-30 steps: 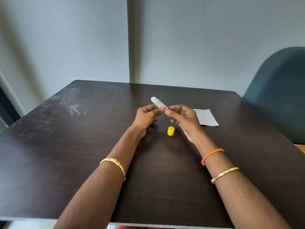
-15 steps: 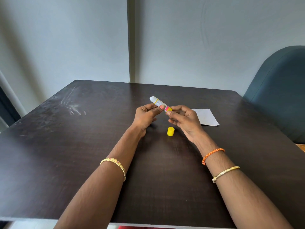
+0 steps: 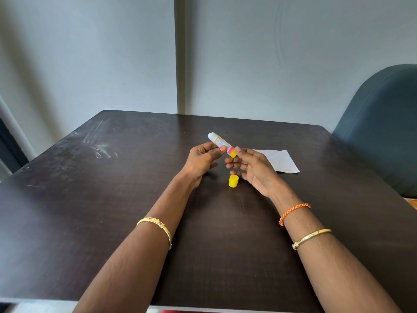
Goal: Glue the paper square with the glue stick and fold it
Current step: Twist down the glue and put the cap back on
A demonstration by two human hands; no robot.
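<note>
My left hand [image 3: 203, 159] pinches an uncapped glue stick [image 3: 220, 143] above the table, its white glue tip pointing up and away to the left, its yellow base toward my right hand. My right hand [image 3: 252, 170] has its fingers spread; its thumb tip lies against the stick's yellow base. The yellow cap [image 3: 233, 180] stands on the table below and between both hands. A white paper square [image 3: 279, 160] lies flat on the table, just right of my right hand and partly hidden by it.
The dark wooden table [image 3: 112, 211] carries scuff marks at the far left. A teal upholstered chair [image 3: 381, 127] stands at the table's right edge. A grey wall runs behind the far edge.
My right hand's fingers have come off the glue stick's base and spread apart, with only the thumb tip left against it. The left hand still holds the stick, raised slightly.
</note>
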